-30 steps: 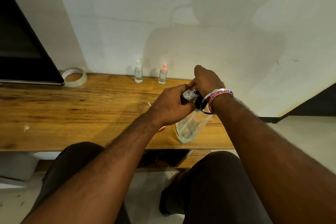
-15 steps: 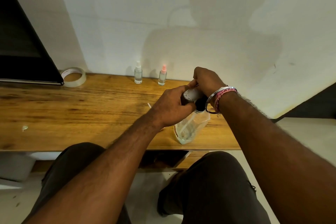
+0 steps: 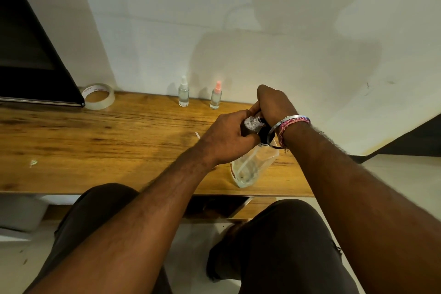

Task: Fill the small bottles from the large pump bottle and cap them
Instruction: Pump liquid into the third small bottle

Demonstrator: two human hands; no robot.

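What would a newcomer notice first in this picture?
Both hands meet near the wooden table's front edge: the left hand holds a small clear bottle at the black pump of the large bottle, and the right hand grips the pump. Two capped small bottles stand by the wall.

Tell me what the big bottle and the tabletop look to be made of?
The large pump bottle looks like clear, glossy plastic: you see through its walls to the tube inside. The tabletop looks like wood or wood-look laminate, with brown streaked grain and a soft sheen.
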